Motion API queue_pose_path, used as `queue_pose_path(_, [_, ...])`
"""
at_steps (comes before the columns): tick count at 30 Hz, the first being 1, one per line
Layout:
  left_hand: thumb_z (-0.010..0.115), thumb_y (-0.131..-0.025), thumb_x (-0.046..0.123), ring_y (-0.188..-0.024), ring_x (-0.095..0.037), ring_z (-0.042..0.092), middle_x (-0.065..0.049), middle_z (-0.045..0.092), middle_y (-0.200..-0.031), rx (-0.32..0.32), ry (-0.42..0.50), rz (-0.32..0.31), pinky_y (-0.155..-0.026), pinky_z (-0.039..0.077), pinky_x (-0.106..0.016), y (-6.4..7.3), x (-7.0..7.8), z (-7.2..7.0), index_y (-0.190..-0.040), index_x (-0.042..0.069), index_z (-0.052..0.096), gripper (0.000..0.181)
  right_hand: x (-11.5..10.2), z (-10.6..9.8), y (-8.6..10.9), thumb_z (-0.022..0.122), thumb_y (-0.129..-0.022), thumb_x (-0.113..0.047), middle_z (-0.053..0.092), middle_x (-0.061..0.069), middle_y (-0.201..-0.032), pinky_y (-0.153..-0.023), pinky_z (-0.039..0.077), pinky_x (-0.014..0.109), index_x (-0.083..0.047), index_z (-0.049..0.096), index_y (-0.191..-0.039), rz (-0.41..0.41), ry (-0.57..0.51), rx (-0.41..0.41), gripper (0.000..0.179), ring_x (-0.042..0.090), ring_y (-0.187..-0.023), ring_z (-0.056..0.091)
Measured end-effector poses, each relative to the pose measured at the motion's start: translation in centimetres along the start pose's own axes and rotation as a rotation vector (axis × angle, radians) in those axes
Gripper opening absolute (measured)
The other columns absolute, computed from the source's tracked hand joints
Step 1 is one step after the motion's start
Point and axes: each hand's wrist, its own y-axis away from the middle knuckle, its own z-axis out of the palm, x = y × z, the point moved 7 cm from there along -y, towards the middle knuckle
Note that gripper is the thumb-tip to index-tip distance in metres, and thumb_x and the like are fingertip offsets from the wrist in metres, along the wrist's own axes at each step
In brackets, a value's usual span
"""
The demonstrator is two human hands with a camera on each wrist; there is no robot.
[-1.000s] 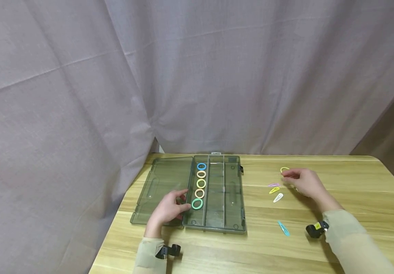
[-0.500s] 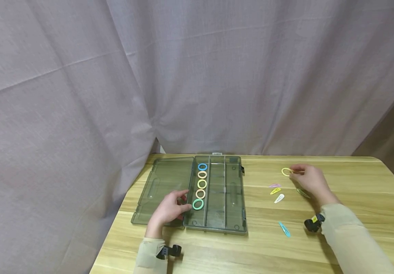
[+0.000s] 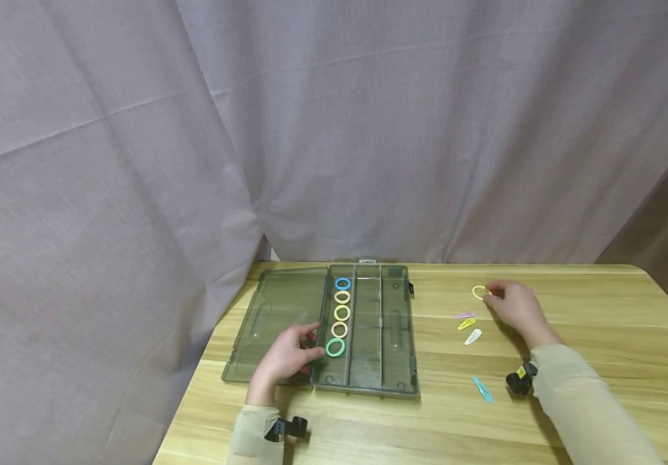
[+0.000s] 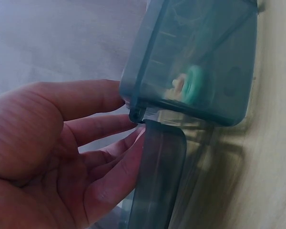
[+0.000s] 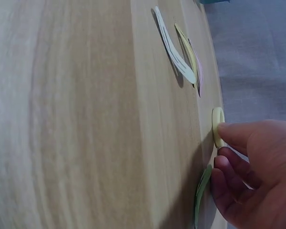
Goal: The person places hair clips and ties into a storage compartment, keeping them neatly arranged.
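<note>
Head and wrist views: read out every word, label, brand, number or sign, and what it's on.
No text is readable in any view.
Yellow patch on the black right-wrist camera: any marking too small to read.
Pale tab at the far edge of the translucent grey-green plastic box: any marking too small to read.

Right hand and yellow ring have shifted slightly left; the head view loses the green clip.

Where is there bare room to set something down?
Bare tabletop lies between the box and the blue clip; the middle column and right column look free. Crowded: the left column, with five rings, and around the right hand, with a yellow ring and clips.
</note>
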Motion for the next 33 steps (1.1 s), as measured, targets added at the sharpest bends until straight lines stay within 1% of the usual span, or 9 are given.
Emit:
queue_pose_path(3, [0.079,-0.095,0.007,-0.076,-0.02,0.067,-0.019,0.064,-0.119,-0.002,-0.002,-0.002,-0.058,0.066,-0.039,0.0,0.0,-0.1,-0.153,-0.005,0.054,0.063,-0.1,0.1,0.0,0.072,-0.099,-0.013,0.072,0.031,-0.111,-0.09,0.053,0.065,0.012,0.07,-0.119,0.015,0.001,-0.012,0.032,0.051,-0.103,0.066])
queue_pose_path(10, [0.079,-0.095,0.007,-0.074,-0.02,0.067,-0.017,0.064,-0.118,-0.003,-0.007,-0.002,-0.057,0.066,-0.04,0.0,-0.1,0.0,-0.153,-0.005,0.054,0.064,-0.3,0.0,0.0,0.067,-0.104,-0.02,0.072,0.03,-0.112,-0.092,0.053,0.066,0.009,0.072,-0.117,0.049,0.003,-0.033,0.032,0.051,-0.106,0.066])
queue_pose_path(13, [0.079,-0.095,0.007,-0.073,-0.02,0.067,-0.017,0.064,-0.118,-0.001,-0.007,-0.001,-0.057,0.066,-0.039,0.0,-0.1,0.0,-0.152,-0.005,0.054,0.064,-0.5,-0.2,-0.1,0.067,-0.102,-0.018,0.074,0.026,-0.104,-0.086,0.054,0.062,0.009,0.072,-0.112,0.052,0.013,0.001,0.029,0.047,-0.098,0.067])
queue_pose_path(17, [0.079,-0.095,0.007,-0.073,-0.02,0.067,-0.017,0.065,-0.118,0.002,-0.002,0.001,-0.056,0.066,-0.038,0.0,0.0,0.0,-0.152,-0.006,0.054,0.063,-0.9,-0.3,-0.2,0.069,-0.097,-0.013,0.073,0.02,-0.092,-0.077,0.054,0.057,0.01,0.072,-0.108,0.026,0.044,0.053,0.026,0.041,-0.087,0.067])
queue_pose_path(22, [0.079,-0.095,0.007,-0.076,-0.019,0.067,-0.019,0.065,-0.119,-0.001,-0.001,0.007,-0.056,0.065,-0.037,-0.1,-0.1,0.1,-0.152,-0.005,0.054,0.063,-0.9,0.1,-0.1,0.069,-0.092,-0.008,0.071,0.018,-0.088,-0.074,0.054,0.056,0.011,0.073,-0.106,0.024,0.055,0.03,0.024,0.038,-0.081,0.065])
queue_pose_path(25, [0.079,-0.095,0.007,-0.078,-0.018,0.067,-0.021,0.065,-0.12,-0.005,-0.002,0.009,-0.056,0.065,-0.036,-0.1,-0.1,0.1,-0.152,-0.005,0.054,0.063,-0.9,0.2,0.1,0.069,-0.091,-0.007,0.072,0.015,-0.087,-0.073,0.053,0.051,0.009,0.074,-0.107,0.031,0.037,0.018,0.023,0.035,-0.081,0.064])
queue_pose_path(28, [0.079,-0.095,0.007,-0.078,-0.019,0.067,-0.021,0.065,-0.12,-0.006,-0.004,0.008,-0.056,0.066,-0.037,0.0,-0.1,0.1,-0.152,-0.005,0.054,0.063,-0.9,0.1,0.4,0.072,-0.089,-0.006,0.074,0.016,-0.089,-0.073,0.052,0.047,0.008,0.073,-0.11,0.04,0.0,0.029,0.025,0.036,-0.084,0.068])
queue_pose_path(30, [0.079,-0.095,0.008,-0.078,-0.019,0.067,-0.021,0.065,-0.12,-0.006,-0.007,0.006,-0.057,0.066,-0.038,0.0,-0.1,0.1,-0.152,-0.005,0.054,0.064,-1.2,0.0,0.7,0.074,-0.088,-0.006,0.076,0.017,-0.091,-0.076,0.053,0.047,0.007,0.071,-0.112,0.047,-0.025,0.037,0.027,0.038,-0.088,0.07])
queue_pose_path(33, [0.079,-0.095,0.008,-0.075,-0.021,0.067,-0.02,0.065,-0.119,-0.004,-0.015,0.004,-0.057,0.066,-0.04,0.0,-0.1,-0.1,-0.153,-0.004,0.054,0.064,-2.0,0.0,1.0,0.078,-0.088,-0.007,0.077,0.018,-0.093,-0.078,0.053,0.047,0.006,0.071,-0.112,0.03,-0.045,0.04,0.028,0.038,-0.088,0.071])
